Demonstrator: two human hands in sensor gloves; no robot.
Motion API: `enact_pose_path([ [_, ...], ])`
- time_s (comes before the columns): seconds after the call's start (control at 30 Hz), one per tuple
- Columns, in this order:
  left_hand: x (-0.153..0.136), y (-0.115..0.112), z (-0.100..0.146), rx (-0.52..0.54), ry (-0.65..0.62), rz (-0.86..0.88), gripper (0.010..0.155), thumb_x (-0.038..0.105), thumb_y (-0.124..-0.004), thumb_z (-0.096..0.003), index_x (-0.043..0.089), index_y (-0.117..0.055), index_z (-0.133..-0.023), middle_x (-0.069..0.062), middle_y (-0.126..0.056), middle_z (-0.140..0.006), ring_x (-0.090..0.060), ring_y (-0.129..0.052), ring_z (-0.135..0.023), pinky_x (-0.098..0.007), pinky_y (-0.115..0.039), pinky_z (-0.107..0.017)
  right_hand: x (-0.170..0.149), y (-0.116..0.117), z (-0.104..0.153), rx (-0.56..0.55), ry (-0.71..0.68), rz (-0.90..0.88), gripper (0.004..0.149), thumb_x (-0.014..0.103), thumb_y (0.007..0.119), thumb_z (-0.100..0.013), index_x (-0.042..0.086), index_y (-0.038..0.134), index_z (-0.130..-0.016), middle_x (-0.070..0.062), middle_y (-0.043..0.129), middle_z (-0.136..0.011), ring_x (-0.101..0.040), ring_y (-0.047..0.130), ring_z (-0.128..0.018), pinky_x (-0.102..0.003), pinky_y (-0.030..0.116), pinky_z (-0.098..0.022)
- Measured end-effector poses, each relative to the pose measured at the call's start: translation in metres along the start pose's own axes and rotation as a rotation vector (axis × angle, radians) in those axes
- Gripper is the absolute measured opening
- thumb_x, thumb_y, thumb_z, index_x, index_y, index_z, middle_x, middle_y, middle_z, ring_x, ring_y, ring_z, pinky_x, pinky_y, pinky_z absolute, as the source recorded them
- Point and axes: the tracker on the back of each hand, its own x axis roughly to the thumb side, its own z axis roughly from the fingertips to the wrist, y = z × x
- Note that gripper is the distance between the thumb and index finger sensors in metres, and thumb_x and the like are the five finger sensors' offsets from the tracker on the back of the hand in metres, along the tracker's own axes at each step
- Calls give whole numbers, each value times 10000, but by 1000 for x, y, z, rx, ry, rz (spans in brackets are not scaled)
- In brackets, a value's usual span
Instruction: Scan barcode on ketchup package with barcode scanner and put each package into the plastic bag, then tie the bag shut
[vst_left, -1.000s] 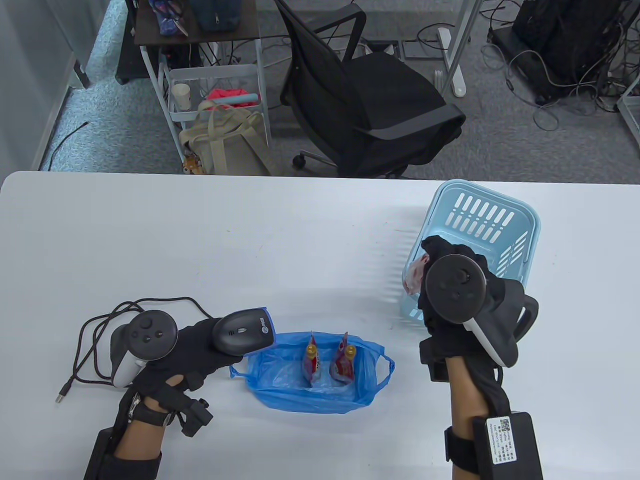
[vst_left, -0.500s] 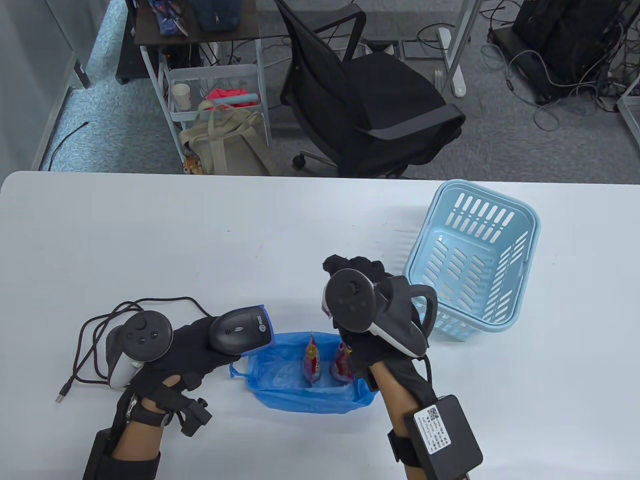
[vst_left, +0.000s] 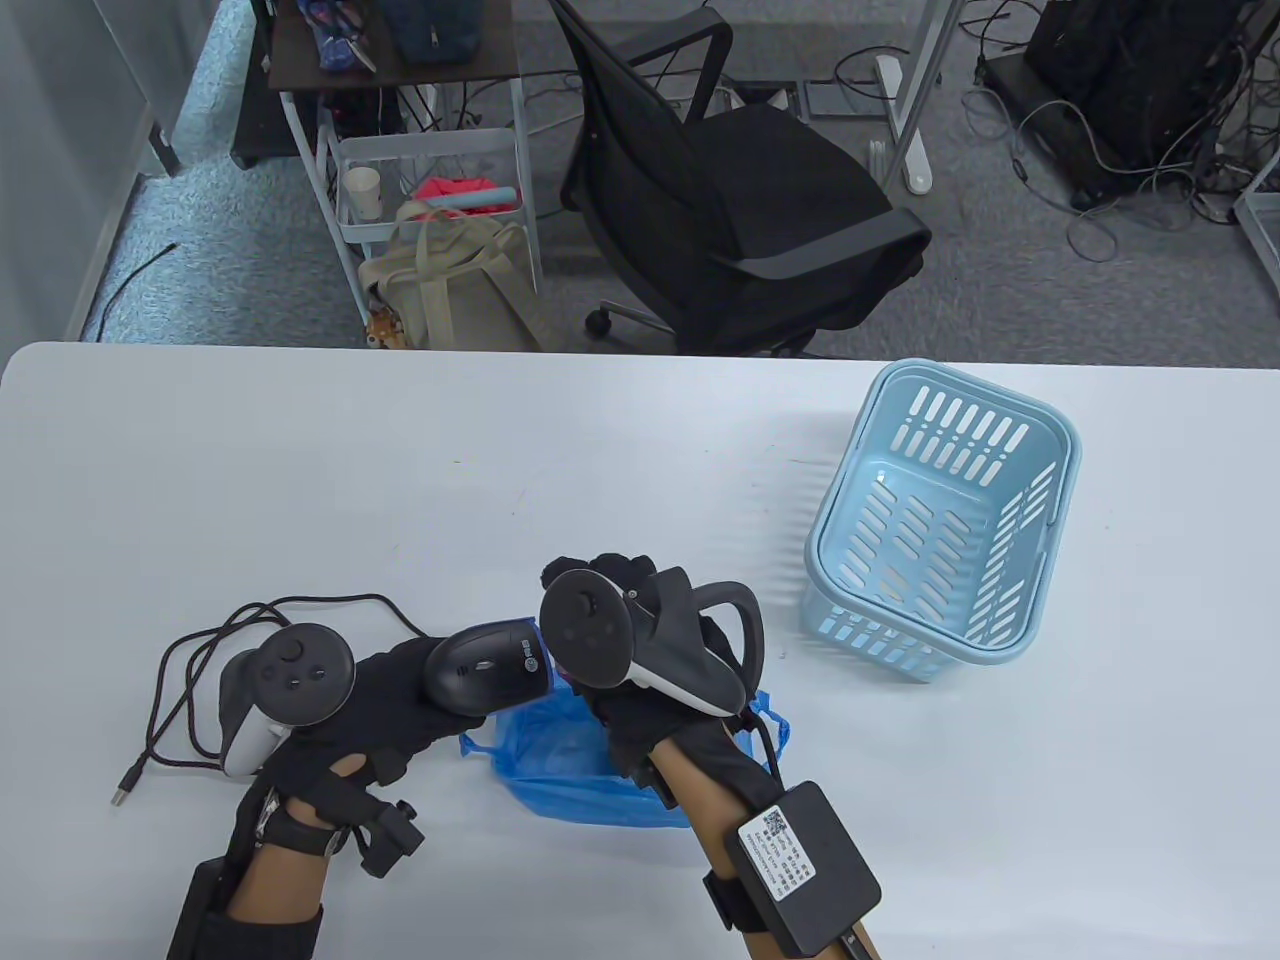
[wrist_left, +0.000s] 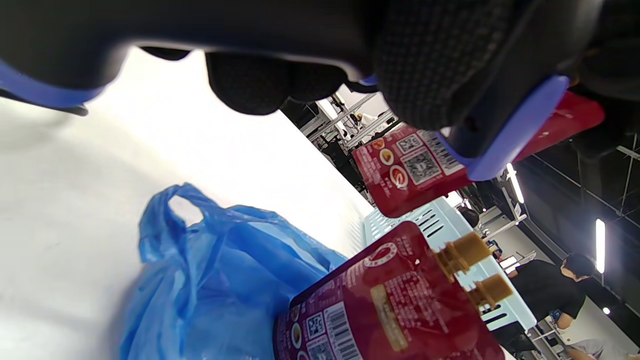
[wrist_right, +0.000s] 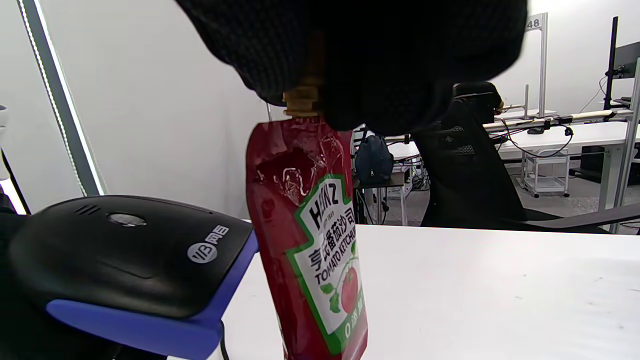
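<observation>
Red ketchup pouch (wrist_right: 310, 235) hangs upright, spout up, pinched in right grip (wrist_right: 350, 55); left grip (vst_left: 390, 700) holds scanner (vst_left: 487, 668).

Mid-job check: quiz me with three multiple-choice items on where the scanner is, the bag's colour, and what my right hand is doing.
1. The barcode scanner is: A in the left hand; B in the basket; C on the chair.
2. The plastic bag is: A white; B blue; C black.
3. The right hand: A is flat on the table; B hangs idle; C holds a ketchup pouch.

Answers: 1 A, left fingers wrap its handle. 2 B, blue in the table and left wrist views. 3 C, the right wrist view shows fingers gripping its spout.
</observation>
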Motion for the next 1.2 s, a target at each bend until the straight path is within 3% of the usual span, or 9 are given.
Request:
enact_pose_path([
  [0.6,0,-4,-2,-18,8,-14,507,455,-895,-443,262,-824,-907,12,-837,-912,-306,-940,-753,-532,-733,-639,1,2,2,2,6,1,439,192,769,-517,105,723,-945,-219,831,-845,-390,864,-680,-462,777,-458],
  [0.97,-9,5,2,84,53,28,515,461,-901,-434,264,-825,-904,6,-847,-903,-305,-954,-736,-529,-750,-625,3,6,9,-4,-12,-1,438,192,777,-514,103,728,-940,-214,834,-848,-391,864,-691,-470,776,-468],
  [1.2,-16,10,4,136,85,48,519,461,-899,-436,258,-820,-907,-3,-845,-901,-306,-954,-732,-528,-752,-621,8,22,17,30,-67,11,438,198,794,-508,104,741,-933,-200,847,-849,-391,869,-703,-480,777,-480],
])
